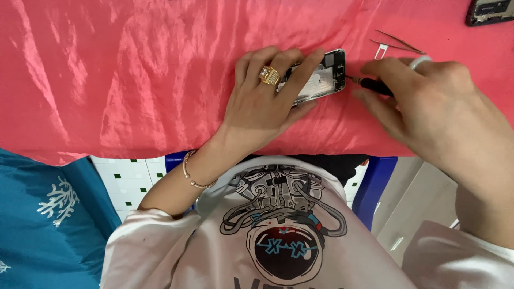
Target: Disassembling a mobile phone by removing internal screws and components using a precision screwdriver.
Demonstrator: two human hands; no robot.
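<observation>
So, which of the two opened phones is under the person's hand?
The silver-edged opened phone in the middle of the pink cloth; the left hand presses on it. The other phone lies untouched at the top right corner.

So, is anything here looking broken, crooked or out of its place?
The phone under the left hand lies open, its inner parts bare. Its small metal tray lies apart on the wrinkled pink cloth beside the tweezers. Nothing is spilled.
</observation>
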